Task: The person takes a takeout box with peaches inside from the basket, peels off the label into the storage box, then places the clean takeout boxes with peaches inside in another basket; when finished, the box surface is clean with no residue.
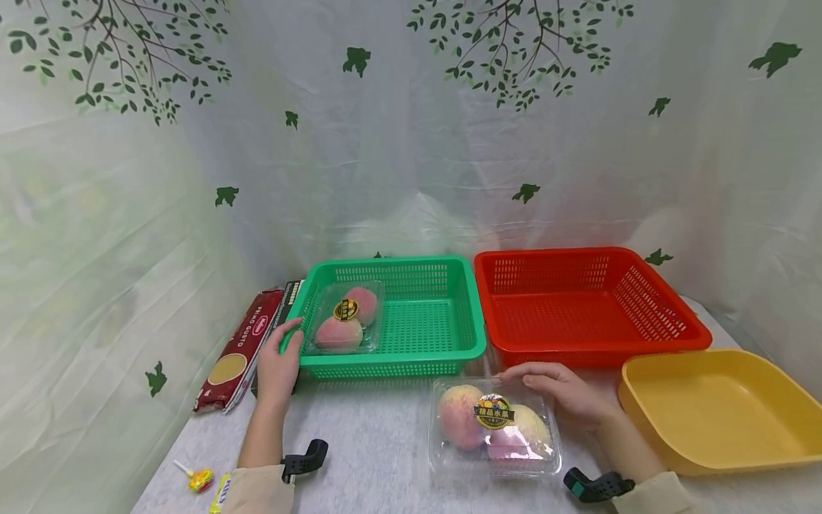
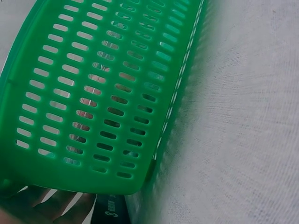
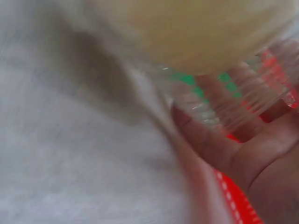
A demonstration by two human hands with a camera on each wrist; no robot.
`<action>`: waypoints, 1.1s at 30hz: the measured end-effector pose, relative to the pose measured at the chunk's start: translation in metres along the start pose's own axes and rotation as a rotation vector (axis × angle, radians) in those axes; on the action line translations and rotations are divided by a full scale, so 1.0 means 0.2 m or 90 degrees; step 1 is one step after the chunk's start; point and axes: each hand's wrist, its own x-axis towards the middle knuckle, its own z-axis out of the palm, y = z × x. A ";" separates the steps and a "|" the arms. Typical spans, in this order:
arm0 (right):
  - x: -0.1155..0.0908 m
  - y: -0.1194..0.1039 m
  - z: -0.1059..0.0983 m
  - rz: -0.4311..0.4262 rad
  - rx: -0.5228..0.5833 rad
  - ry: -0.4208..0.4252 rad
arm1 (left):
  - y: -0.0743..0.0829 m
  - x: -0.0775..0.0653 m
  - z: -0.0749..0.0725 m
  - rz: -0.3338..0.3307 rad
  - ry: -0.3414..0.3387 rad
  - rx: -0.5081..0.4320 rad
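Note:
In the head view my right hand (image 1: 565, 392) holds a clear plastic box of peaches (image 1: 459, 464) by its far right side. The box has a dark round label and shows two peaches. In the right wrist view my thumb lies along the clear wall, with the other fingers seen through it; a blurred peach (image 3: 210, 32) is close above. My left hand (image 1: 279, 364) rests at the left end of a green basket (image 1: 424, 325), fingers extended to its rim. Inside that basket, on the left, sits another clear box of two peaches (image 1: 339, 334).
A red basket (image 1: 546, 307) stands right of the green one, and a yellow tub (image 1: 719, 407) is at the near right. Left of the green basket lie a dark red packet (image 1: 237, 357) and a dark box. A lollipop (image 1: 199, 480) and a yellow wrapper (image 1: 220, 494) lie front left.

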 end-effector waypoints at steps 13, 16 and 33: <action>0.01 0.02 0.03 0.091 0.002 0.108 | 0.04 -0.03 0.05 0.099 0.216 0.020; 0.01 0.03 0.03 0.090 -0.019 0.116 | 0.08 -0.05 0.05 0.154 0.265 0.009; 0.04 -0.07 0.05 0.062 -0.254 0.100 | 0.39 -0.33 0.23 0.480 -0.138 -0.141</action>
